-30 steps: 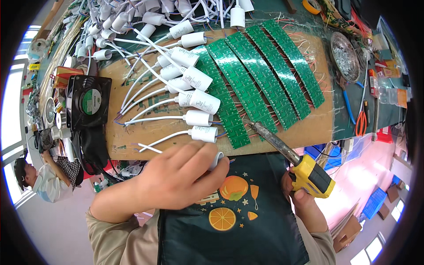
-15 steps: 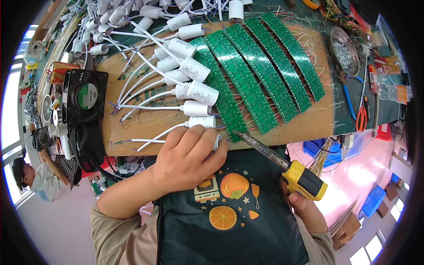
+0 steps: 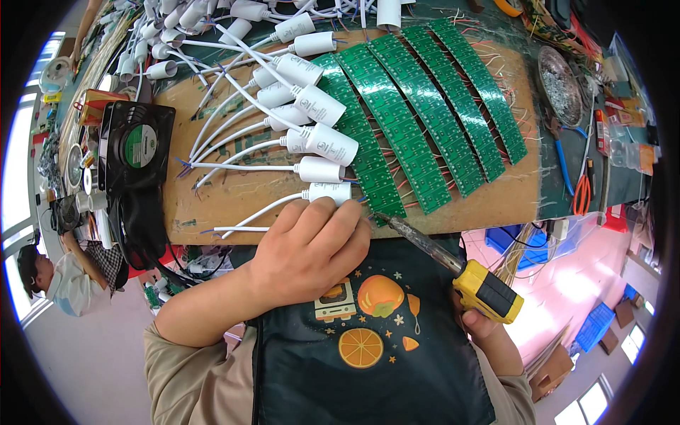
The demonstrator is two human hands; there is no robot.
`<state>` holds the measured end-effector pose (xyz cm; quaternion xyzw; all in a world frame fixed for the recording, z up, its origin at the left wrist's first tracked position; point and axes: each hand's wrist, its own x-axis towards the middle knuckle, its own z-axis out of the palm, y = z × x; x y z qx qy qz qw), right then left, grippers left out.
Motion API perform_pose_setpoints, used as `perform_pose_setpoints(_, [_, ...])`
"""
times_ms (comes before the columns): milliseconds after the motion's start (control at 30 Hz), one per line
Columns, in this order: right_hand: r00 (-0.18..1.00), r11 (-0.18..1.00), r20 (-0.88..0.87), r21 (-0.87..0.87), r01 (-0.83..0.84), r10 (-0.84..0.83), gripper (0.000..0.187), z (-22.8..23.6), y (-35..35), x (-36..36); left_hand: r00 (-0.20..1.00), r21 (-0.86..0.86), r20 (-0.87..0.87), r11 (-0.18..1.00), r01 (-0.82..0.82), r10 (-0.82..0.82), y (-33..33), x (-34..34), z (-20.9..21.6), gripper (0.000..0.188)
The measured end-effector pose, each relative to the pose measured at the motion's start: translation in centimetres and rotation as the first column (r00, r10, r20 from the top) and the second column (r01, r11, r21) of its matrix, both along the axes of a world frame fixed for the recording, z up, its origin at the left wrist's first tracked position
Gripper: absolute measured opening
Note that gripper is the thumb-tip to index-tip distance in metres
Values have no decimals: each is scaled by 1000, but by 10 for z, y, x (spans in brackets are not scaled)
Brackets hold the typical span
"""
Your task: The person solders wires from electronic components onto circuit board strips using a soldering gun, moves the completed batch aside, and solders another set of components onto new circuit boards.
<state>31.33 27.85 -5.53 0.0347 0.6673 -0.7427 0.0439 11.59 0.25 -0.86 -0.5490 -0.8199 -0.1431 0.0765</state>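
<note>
Our left hand [image 3: 315,244] is curled, its fingers bunched at the near edge of the brown board, with a white cable [image 3: 248,229] running in beneath the knuckles; we cannot tell what the fingertips pinch, since they are hidden from view. Our right hand [image 3: 485,333] is closed around the yellow and black handle of a soldering iron [image 3: 489,290], thumb below it, the other fingers mostly out of sight. We point the iron's metal tip toward our left, just by the lower end of the nearest green circuit strip [image 3: 368,159]; whether it touches, we cannot tell.

Just beyond our left knuckles, white lamp holders [image 3: 329,193] lie in a slanting row, several resting against that strip, their cables trailing to our left. Four further circuit strips [image 3: 411,134] lie side by side to the right, with thin red and white wires showing between and beyond them. All of this rests on the brown board [image 3: 496,205], which lies on our green desk [image 3: 549,195].

Farther out, a black fan [image 3: 136,149] stands on the left, more lamp holders are heaped at the far side, and orange-handled scissors [image 3: 582,196] and a metal dish [image 3: 561,85] lie on the right.
</note>
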Motion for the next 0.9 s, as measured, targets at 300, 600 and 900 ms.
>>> perform_pose_setpoints(300, [998, 996, -29, 69, 52, -50, 34, 1, -2, 0, 1000, 5, -1, 1000, -1, 1, 1, 0, 0, 36])
perform_pose_setpoints(600, [995, 996, 80, -68, 65, -60, 39, 5, 0, 6, 1000, 5, 0, 1000, -7, 7, 2, 0, 0, 34])
perform_pose_setpoints(900, [990, 997, 126, -31, 69, -65, 45, 8, 0, 10, 1000, -5, -9, 1000, -7, 7, 1, 1, 1, 34])
